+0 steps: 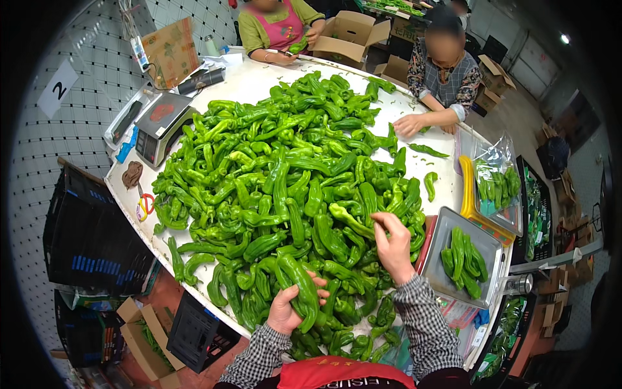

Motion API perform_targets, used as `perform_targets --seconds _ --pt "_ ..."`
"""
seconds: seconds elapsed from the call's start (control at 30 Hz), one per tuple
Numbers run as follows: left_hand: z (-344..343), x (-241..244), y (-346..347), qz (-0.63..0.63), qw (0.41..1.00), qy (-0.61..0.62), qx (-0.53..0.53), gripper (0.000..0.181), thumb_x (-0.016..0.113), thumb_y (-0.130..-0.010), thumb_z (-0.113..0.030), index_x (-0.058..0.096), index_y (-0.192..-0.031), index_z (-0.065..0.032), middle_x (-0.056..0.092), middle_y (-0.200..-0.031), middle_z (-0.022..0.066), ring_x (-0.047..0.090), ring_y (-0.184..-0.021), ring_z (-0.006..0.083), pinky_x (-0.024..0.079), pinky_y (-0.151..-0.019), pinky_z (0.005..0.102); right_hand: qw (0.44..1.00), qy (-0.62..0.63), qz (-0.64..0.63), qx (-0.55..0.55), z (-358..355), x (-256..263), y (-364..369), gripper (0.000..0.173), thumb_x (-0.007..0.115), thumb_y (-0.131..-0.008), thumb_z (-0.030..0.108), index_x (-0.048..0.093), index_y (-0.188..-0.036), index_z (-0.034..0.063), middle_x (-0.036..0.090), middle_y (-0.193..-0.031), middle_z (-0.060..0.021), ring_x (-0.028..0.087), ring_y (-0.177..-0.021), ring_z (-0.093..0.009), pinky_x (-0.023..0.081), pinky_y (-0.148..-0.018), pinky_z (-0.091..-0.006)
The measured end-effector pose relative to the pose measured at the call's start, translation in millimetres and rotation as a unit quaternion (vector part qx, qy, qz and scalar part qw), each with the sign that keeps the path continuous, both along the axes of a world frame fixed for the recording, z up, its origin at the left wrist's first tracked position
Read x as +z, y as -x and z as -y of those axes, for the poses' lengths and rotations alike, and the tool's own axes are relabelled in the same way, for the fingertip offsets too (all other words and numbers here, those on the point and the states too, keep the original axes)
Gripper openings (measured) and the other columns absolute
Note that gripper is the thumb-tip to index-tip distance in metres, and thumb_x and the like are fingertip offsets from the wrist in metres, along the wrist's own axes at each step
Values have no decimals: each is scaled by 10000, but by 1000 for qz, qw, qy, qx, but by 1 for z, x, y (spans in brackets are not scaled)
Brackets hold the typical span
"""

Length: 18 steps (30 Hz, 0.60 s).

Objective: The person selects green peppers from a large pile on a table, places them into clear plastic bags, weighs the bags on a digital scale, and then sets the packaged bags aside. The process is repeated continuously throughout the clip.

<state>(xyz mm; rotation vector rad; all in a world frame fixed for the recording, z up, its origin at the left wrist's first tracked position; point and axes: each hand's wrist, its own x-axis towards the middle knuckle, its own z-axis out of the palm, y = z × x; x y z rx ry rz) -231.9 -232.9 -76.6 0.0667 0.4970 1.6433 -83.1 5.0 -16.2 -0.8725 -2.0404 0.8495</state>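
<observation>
My left hand is closed around a few long green peppers, held just above the near side of a large heap of green peppers. To its right, my right hand reaches over the heap with bent fingers. Its thumb and forefinger are at the end of a pale green pepper; whether they grip it cannot be told. Beside that hand, several green peppers lie on the metal pan of a scale.
Two people work across the white table, one holding a pepper. A second scale and scissors are at left. At right, a bag of peppers sits on a yellow scale. Black crates stand beside the table.
</observation>
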Motion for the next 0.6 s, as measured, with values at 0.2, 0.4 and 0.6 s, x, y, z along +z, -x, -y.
perform_targets --seconds 0.2,0.4,0.6 --pt "8 -4 0 6 1000 -14 -19 602 687 -844 -296 504 -1349 -24 626 -1166 272 665 -950 397 548 -868 486 994 -108 25 16 -75 -23 63 203 606 -884 24 658 -1079 -1 672 -1109 -177 642 -1050 -351 509 -921 -435" --pt "20 -3 2 18 997 -77 3 611 706 -832 -262 493 -1343 -3 633 -1104 234 669 -939 373 548 -851 484 975 -118 112 149 -59 -29 85 342 653 -916 166 632 -1234 42 612 -1313 -175 531 -1272 -353 415 -1094 -458" --pt "37 -6 9 22 997 -72 17 604 702 -821 -278 518 -1322 5 632 -1090 229 667 -934 372 552 -843 486 966 -167 174 97 -30 -45 50 619 727 -821 75 531 -1406 123 566 -1387 -124 448 -1364 -363 364 -1130 -478"
